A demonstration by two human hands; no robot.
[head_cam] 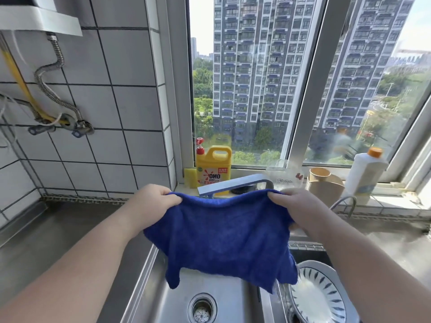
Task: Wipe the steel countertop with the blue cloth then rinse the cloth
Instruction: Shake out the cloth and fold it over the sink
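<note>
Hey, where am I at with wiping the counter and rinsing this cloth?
Wiping: can't tell; the steel countertop looks bare but proves nothing. In hand: left hand and right hand hold the blue cloth spread over the sink, below the faucet. Left: rinsing; no water visibly runs.

**Person's arms and hands: appearance**

Two forearms enter from the lower corners, both bare from the frame edge to the wrist; no sleeve, cuff or glove shows on either. Left hand (154,199): bare, no ring or band seen on the visible fingers. Right hand (295,206): bare likewise, wrist unadorned, no watch or strap. Forearms smooth and rounded in outline. Fingernails too small to judge.
</note>
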